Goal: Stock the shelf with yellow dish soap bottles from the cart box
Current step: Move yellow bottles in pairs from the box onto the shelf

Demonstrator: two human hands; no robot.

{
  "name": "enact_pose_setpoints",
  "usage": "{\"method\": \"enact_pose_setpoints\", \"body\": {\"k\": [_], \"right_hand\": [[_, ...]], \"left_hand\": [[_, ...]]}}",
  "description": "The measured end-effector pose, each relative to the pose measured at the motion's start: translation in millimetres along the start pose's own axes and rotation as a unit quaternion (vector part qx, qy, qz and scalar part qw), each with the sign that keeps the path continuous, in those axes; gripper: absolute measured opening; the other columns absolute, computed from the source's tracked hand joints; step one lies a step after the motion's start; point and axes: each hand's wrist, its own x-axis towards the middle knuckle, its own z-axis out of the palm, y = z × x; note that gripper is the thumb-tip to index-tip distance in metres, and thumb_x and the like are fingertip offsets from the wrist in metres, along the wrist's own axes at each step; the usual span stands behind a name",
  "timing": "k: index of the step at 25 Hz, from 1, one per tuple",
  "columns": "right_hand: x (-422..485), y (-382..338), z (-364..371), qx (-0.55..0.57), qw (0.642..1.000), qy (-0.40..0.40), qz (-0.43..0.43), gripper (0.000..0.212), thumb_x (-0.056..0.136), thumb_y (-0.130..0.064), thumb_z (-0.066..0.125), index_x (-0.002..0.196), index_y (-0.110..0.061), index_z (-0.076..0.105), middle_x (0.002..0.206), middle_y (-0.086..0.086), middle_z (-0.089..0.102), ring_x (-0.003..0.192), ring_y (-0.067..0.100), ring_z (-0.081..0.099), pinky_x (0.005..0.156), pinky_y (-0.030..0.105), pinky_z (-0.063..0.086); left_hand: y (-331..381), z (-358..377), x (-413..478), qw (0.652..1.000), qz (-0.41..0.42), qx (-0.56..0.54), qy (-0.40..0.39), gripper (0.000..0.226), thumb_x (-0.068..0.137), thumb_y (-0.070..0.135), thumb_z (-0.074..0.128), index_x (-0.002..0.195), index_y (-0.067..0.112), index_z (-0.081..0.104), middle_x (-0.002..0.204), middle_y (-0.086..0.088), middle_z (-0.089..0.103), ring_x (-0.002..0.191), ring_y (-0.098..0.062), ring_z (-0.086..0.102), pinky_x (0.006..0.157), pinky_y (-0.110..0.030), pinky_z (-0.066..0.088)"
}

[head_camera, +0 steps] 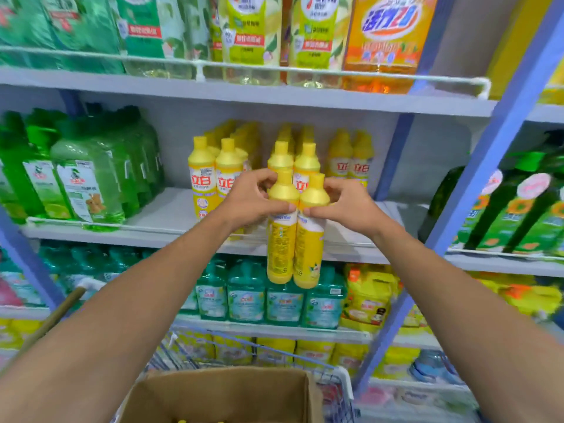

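Partly, left hand (253,196) and right hand (345,203) cover two bottles' (282,245) shoulders; box (219,395) cropped.

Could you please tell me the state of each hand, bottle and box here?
left hand: grips left held bottle
right hand: grips right held bottle
left held bottle: upright, capped, off the shelf
right held bottle: upright, capped, off the shelf
shelf bottles: upright, capped
cardboard box: open

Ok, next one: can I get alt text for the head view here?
The left-hand grip and right-hand grip hold two yellow dish soap bottles upright side by side by their shoulders, in front of a shelf where matching bottles stand. Below, an open cardboard box sits in a blue wire cart.
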Motion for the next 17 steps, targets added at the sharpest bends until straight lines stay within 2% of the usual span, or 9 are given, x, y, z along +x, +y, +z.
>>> {"method": "enact_pose_setpoints", "body": {"k": [2, 5, 8, 10, 12, 17], "right_hand": [[9.8, 2.0, -29.9, -0.002, 1.000, -0.001, -0.014, 0.047, 0.066, -0.028, 0.092, 0.107, -0.014, 0.074, 0.104, 0.004, 0.078, 0.098, 0.025, 0.074, 0.092, 0.054, 0.057], [21.1, 8.6, -63.3, -0.032, 0.999, 0.011, -0.038, 0.048, 0.062, -0.043, 0.090, 0.099, -0.018, 0.075, 0.096, 0.006, 0.077, 0.094, 0.034, 0.072, 0.084, 0.059, 0.056], [25.5, 16.8, -92.9, -0.039, 0.998, 0.020, -0.039, 0.042, 0.061, -0.046, 0.089, 0.092, -0.021, 0.074, 0.091, 0.005, 0.077, 0.080, 0.016, 0.067, 0.081, 0.057, 0.057], [26.6, 22.3, -108.0, -0.038, 0.998, 0.025, -0.034, 0.039, 0.062, -0.046, 0.088, 0.090, -0.021, 0.074, 0.089, 0.008, 0.075, 0.077, 0.011, 0.061, 0.079, 0.057, 0.056], [29.6, 29.5, -122.0, -0.028, 0.999, 0.032, -0.032, 0.039, 0.063, -0.046, 0.088, 0.090, -0.022, 0.075, 0.089, 0.009, 0.076, 0.078, 0.012, 0.062, 0.082, 0.059, 0.056], [37.0, 36.4, -151.2, -0.004, 0.997, 0.073, -0.036, 0.041, 0.064, -0.043, 0.089, 0.094, -0.019, 0.077, 0.092, 0.004, 0.078, 0.086, 0.021, 0.072, 0.084, 0.055, 0.058]], "left_hand": [[14.1, 16.0, 17.3, 0.999, 0.021, 0.014, 0.020, 0.038, 0.068, -0.002, 0.089, 0.100, -0.007, 0.068, 0.067, 0.014, 0.057, 0.051, 0.009, 0.048, 0.052, -0.005, 0.035], [26.2, 37.4, 37.4, 0.997, 0.041, 0.033, 0.048, 0.037, 0.067, 0.009, 0.092, 0.096, 0.003, 0.072, 0.075, 0.005, 0.060, 0.055, 0.008, 0.047, 0.056, -0.009, 0.036], [32.6, 61.3, 59.3, 0.994, 0.033, 0.055, 0.083, 0.040, 0.063, 0.020, 0.095, 0.092, 0.008, 0.071, 0.078, 0.002, 0.062, 0.060, 0.006, 0.047, 0.059, -0.016, 0.041], [35.1, 77.7, 73.2, 0.991, 0.034, 0.069, 0.107, 0.049, 0.058, 0.034, 0.094, 0.089, 0.005, 0.070, 0.077, -0.002, 0.062, 0.065, 0.000, 0.048, 0.061, -0.032, 0.048], [37.9, 91.6, 86.0, 0.989, 0.031, 0.086, 0.116, 0.054, 0.055, 0.043, 0.091, 0.087, 0.006, 0.069, 0.079, -0.012, 0.067, 0.068, -0.010, 0.049, 0.064, -0.046, 0.051], [43.4, 115.7, 115.1, 0.986, 0.019, 0.126, 0.107, 0.041, 0.056, 0.041, 0.090, 0.085, 0.019, 0.070, 0.078, 0.005, 0.072, 0.069, -0.011, 0.058, 0.068, -0.042, 0.055]]}}
